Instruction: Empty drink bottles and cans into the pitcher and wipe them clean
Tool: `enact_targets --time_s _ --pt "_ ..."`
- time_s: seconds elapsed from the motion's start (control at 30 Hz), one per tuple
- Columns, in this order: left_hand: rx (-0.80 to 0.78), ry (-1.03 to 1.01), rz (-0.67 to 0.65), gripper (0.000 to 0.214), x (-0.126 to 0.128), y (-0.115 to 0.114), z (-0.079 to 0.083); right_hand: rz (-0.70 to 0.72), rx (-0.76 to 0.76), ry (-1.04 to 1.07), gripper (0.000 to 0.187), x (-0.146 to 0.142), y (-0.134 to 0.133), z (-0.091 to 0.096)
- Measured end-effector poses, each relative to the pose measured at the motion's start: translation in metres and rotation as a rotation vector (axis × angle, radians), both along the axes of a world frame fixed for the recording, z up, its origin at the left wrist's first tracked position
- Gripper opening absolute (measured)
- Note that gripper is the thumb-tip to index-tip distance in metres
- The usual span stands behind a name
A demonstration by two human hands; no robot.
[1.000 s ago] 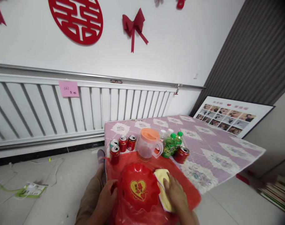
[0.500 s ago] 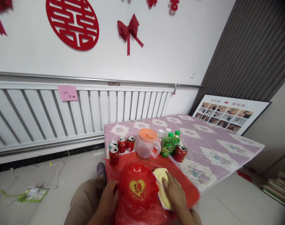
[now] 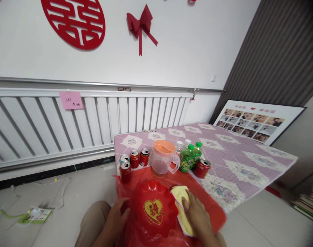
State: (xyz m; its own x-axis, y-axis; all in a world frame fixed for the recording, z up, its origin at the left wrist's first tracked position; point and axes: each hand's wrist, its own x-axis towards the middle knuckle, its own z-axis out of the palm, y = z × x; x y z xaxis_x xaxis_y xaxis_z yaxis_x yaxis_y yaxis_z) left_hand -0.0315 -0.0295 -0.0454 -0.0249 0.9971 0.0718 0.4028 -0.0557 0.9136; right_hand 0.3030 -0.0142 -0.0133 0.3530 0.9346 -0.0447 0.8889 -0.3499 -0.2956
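A red plate with a scalloped rim [image 3: 143, 224] and a gold heart print lies on the red plastic sheet [image 3: 197, 185] in front of me. My left hand [image 3: 118, 215] is beside the plate's left rim, fingers loosely bent and a little apart, with nothing visible in them. Whether it touches the rim I cannot tell. Right of the plate is a folded yellow cloth [image 3: 180, 212]. Over its right part lies my right hand [image 3: 197, 214], pressing it with thumb and fingers; the fingertips are partly hidden.
Behind the plate stands a clear jug with an orange lid [image 3: 163, 157]. Several drink cans [image 3: 134, 159] are at its left; green-capped bottles [image 3: 187, 159] and a large red can [image 3: 202, 168] at its right. A patterned cloth [image 3: 218, 145] covers the table. A radiator [image 3: 102, 120] runs behind.
The view has tilted slightly down and shifted, so everything sits a little differently. Both hands stay in about the same places by the plate and cloth. A shoe at the left has gone from sight.
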Motion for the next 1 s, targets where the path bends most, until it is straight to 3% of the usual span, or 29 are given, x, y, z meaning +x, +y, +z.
enact_targets --time_s 0.1,0.23,0.33,0.43,0.57,1.0 --pt "0.029 -0.067 0.131 0.039 -0.012 0.019 0.005 0.005 -0.009 -0.007 0.059 -0.001 -0.001 0.002" --pt "0.245 -0.052 0.269 0.053 -0.019 0.058 0.020 0.004 -0.013 -0.025 0.059 -0.001 0.000 0.003" --pt "0.368 0.034 0.339 0.065 -0.016 0.086 0.030 0.001 -0.014 -0.029 0.059 -0.001 0.001 0.002" --pt "0.382 0.049 0.359 0.076 -0.010 0.104 0.035 -0.003 -0.023 -0.027 0.059 -0.001 0.003 0.001" --pt "0.372 0.041 0.368 0.081 -0.003 0.113 0.034 0.003 -0.013 -0.032 0.059 -0.001 0.002 -0.001" --pt "0.284 -0.004 0.384 0.068 0.002 0.120 0.024 -0.001 0.020 -0.053 0.056 -0.002 0.000 -0.001"
